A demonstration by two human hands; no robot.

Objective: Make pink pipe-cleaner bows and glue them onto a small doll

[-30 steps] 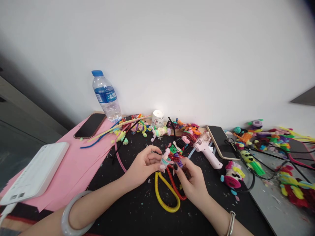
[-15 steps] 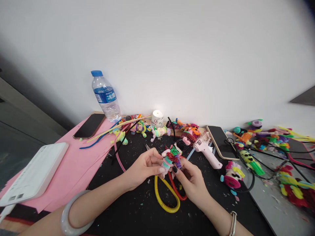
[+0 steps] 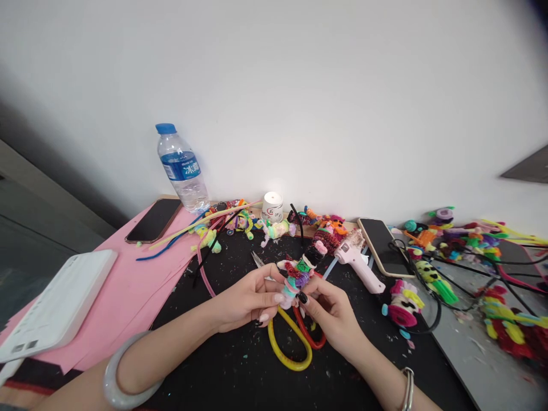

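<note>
Between my two hands is a small pipe-cleaner doll (image 3: 297, 277), with a black and pink top, green and red middle and a pale blue and lilac lower end. My left hand (image 3: 252, 294) pinches its left side, thumb and fingers closed on it. From the right, my right hand (image 3: 329, 311) grips the doll's lower part, its dark-nailed thumb against it. Under the hands lie scissors (image 3: 291, 364) with one yellow and one red handle loop; their blade tips show behind my left hand. The doll hides part of the handles.
Behind the hands stand a white paper cup (image 3: 273, 206) and several pipe-cleaner figures. A pink glue gun (image 3: 362, 265) and a phone (image 3: 385, 246) lie to the right. At left are a water bottle (image 3: 182, 171), another phone (image 3: 153, 221), pink paper (image 3: 137, 297) and a white device (image 3: 60, 302).
The doll has turned slightly between my fingers, and its lower end sits a little lower. My left fingers have shifted their hold, with more fingertips showing beneath. The scissors stay in place.
</note>
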